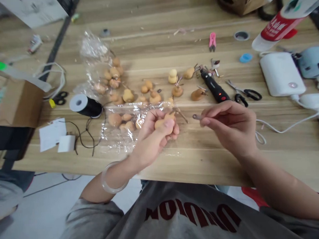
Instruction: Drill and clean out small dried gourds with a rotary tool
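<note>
My left hand [157, 132] is closed around a small tan gourd [163, 123], whose dry stem sticks out to the right. To its right, my right hand [228, 127] pinches a small dark flat piece [196, 116] with a rounded end between thumb and finger. The piece and the gourd are apart. Behind and left of my left hand, a clear plastic bag [109, 135] has several gourds in it or under it. More loose gourds [128, 95] lie beyond, some with stems. A black rotary tool [213, 85] with a lit red light rests behind my right hand.
Scissors [244, 93], pink cutters [212, 42], a blue cap [246, 57] and a white power box [282, 73] lie at the right. A bottle [279, 24] stands behind them. At the left are a black thread spool [86, 105], loose cord and a cardboard box [21, 104].
</note>
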`<state>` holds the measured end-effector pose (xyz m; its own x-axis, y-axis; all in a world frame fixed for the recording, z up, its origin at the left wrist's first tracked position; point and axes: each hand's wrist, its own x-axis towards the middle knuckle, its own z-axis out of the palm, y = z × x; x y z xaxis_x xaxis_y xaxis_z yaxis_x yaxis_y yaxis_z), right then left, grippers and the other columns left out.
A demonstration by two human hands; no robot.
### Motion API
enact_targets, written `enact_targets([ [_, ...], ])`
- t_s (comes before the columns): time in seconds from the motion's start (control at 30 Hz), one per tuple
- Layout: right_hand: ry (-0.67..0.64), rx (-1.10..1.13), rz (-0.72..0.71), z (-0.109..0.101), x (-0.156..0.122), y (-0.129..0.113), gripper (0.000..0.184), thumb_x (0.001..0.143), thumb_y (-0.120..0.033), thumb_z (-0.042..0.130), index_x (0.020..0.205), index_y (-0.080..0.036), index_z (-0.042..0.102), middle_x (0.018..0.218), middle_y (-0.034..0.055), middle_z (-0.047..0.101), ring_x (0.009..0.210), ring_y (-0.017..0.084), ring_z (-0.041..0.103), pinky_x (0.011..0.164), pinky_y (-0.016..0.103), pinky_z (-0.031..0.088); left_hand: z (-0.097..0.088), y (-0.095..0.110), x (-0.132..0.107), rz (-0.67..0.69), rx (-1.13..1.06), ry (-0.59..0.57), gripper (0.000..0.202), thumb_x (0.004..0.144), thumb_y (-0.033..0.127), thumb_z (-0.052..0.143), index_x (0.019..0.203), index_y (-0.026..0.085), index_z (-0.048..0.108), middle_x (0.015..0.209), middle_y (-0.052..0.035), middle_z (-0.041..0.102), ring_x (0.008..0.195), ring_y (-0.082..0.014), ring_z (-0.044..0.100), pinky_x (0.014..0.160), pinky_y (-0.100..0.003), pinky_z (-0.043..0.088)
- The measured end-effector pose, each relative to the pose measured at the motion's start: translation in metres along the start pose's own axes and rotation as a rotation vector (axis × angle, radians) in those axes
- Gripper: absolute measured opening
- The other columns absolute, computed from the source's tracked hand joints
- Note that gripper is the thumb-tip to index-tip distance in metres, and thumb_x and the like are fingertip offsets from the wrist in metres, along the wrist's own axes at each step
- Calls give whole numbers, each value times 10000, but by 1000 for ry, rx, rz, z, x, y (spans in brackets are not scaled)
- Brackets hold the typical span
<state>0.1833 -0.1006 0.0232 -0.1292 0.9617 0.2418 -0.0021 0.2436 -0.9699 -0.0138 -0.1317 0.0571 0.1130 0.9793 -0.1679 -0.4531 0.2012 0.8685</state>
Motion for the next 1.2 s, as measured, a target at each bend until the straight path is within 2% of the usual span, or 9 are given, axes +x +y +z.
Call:
enact_targets([
  [0.07, -3, -342, -18, -11, 10, 6, 67, 808, -242, 731, 788, -250, 667, 751, 7, 692, 668, 161, 626, 647, 321, 524, 1, 7, 5, -215, -171, 44, 199, 864, 281, 648, 856, 183, 475, 766, 7, 584, 664, -76, 600, 582, -179, 501],
  [0.17, -200, -688, -28, -18, 18, 20, 85, 820, -167, 661, 766, -219, 700, 702, 23, 703, 586, 160, 605, 599, 311, 498, 3, 15, 10, -371, -332, 107, 130, 905, 252, 547, 821, 160, 512, 700, -9, 572, 669, -99, 615, 575, -182, 500],
  [0.4, -318, -825, -142, -9, 19, 41, 227, 887, -106, 536, 863, -169, 753, 873, 91, 754, 843, 242, 692, 781, 376, 542, 1, 20, 11, -538, -499, 76, 49, 823, 176, 550, 856, 143, 534, 719, -23, 577, 689, -107, 620, 572, -170, 499],
  [0.57, -186, -516, -207, -7, 14, 21, 171, 902, -276, 627, 946, -167, 751, 911, 87, 729, 788, 184, 661, 727, 318, 547, -4, 8, 3, -191, 26, -107, 271, 759, 150, 659, 956, 188, 477, 891, -17, 601, 795, -109, 619, 658, -196, 501],
  [0.73, -386, 5, -101, 5, 0, -9, 492, 806, -416, 755, 1238, -208, 644, 1011, 69, 719, 727, 143, 656, 649, 280, 557, -10, -7, -3, 152, 717, -357, 324, 837, 234, 669, 1073, 210, 448, 1039, -62, 582, 906, -140, 587, 760, -273, 516],
  [0.87, -326, 18, -82, 7, -4, -15, 113, 826, -295, 734, 862, -189, 727, 888, 66, 729, 786, 163, 673, 683, 298, 549, -12, -9, -2, 299, 862, -353, 384, 817, 312, 718, 1095, 209, 475, 1068, -88, 615, 933, -172, 622, 767, -297, 539],
  [1.0, -249, 57, -11, -4, 2, -17, 96, 793, -259, 745, 796, -174, 700, 747, 32, 693, 590, 113, 594, 510, 243, 469, -17, 2, 1, 578, 1200, -348, 410, 820, 488, 701, 1098, 198, 619, 958, -66, 677, 669, -108, 598, 593, -239, 483],
  [1.1, -175, -156, -34, -11, 8, -17, 45, 777, -212, 718, 773, -170, 701, 676, 12, 664, 538, 98, 541, 490, 237, 422, -21, 11, 4, 685, 1609, -462, 532, 883, 633, 527, 1198, 223, 653, 783, -36, 707, 513, -95, 523, 485, -236, 348],
  [1.2, -229, -375, -79, -12, 12, -12, 58, 767, -180, 674, 757, -164, 729, 703, 29, 700, 541, 102, 547, 521, 251, 429, -24, 11, 8, 658, 1855, -532, 641, 900, 715, 367, 911, 186, 729, 572, -31, 639, 431, -108, 471, 446, -263, 211],
])
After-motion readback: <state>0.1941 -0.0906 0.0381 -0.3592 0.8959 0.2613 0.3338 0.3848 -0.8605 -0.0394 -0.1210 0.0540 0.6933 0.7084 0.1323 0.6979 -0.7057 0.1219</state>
